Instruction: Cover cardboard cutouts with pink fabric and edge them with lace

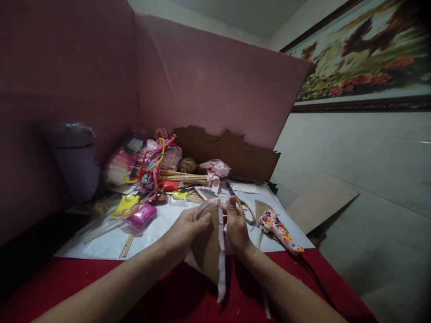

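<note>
A pointed cardboard piece with light pink fabric folded over its edges is tilted up above the front of the table. My left hand is closed on its left side, thumb on the bare brown face and fingers behind. Along the right edge is my right hand, its thumb raised and apart from the piece. Its other fingers reach toward the fabric edge and are partly hidden. Just beyond that hand lie scissors with gold-coloured handles. A flower-patterned glue gun rests farther right on a cardboard scrap.
White paper covers part of the red cloth. Behind are wooden sticks, a twine ball, colourful pipe cleaners and pink fabric. Yellow and magenta packets lie left. A dark cord trails from the glue gun.
</note>
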The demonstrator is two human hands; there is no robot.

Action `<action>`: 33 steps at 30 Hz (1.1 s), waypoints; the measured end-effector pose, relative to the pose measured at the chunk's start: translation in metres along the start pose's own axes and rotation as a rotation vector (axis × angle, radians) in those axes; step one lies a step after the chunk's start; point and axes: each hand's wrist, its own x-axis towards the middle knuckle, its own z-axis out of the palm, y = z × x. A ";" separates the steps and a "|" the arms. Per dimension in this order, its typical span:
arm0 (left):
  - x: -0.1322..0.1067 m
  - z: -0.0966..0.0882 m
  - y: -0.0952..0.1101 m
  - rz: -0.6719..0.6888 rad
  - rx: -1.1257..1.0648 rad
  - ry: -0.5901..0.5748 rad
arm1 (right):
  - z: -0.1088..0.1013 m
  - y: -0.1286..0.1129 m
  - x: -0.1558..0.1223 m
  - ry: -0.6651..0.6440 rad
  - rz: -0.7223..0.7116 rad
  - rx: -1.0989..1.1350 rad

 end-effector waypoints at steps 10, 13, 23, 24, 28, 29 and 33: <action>0.002 -0.004 0.001 -0.003 -0.020 0.050 | -0.001 -0.008 0.000 -0.065 -0.143 0.018; 0.001 -0.005 0.002 0.016 -0.005 0.037 | -0.001 -0.010 -0.001 -0.071 -0.137 0.036; 0.001 -0.003 0.012 0.148 0.217 0.113 | -0.004 -0.012 -0.001 -0.109 -0.260 0.081; 0.001 -0.003 0.012 0.155 0.209 0.113 | -0.004 -0.012 0.000 -0.110 -0.256 0.089; 0.002 -0.005 0.010 0.152 0.138 0.109 | -0.005 -0.012 -0.001 -0.147 -0.267 0.071; 0.002 -0.005 0.010 0.146 0.124 0.111 | -0.005 -0.013 -0.001 -0.159 -0.279 0.059; 0.002 -0.006 0.010 0.132 0.116 0.128 | -0.005 -0.014 -0.003 -0.174 -0.284 0.041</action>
